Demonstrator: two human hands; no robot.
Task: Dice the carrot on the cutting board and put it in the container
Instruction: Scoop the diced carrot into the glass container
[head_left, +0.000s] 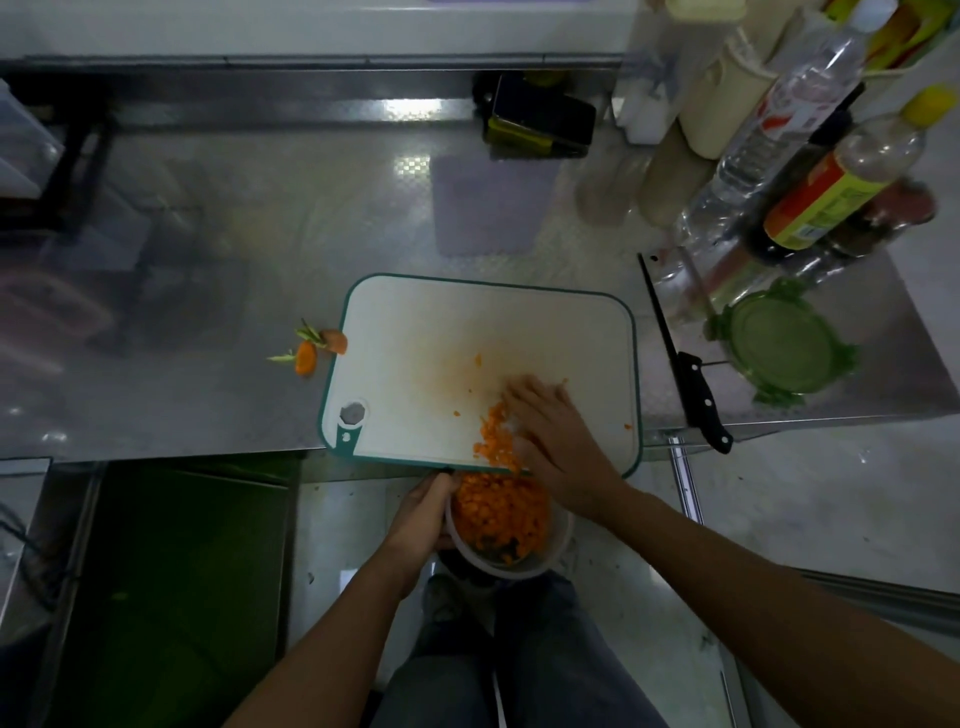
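Steel counter (208, 322) — right hand (558, 441) flat on diced carrot (493, 441), left hand (421, 514) curled round container (524, 571) below.

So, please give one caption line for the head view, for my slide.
Flat right hand pushes diced carrot off the cutting board into the container that the left hand holds.
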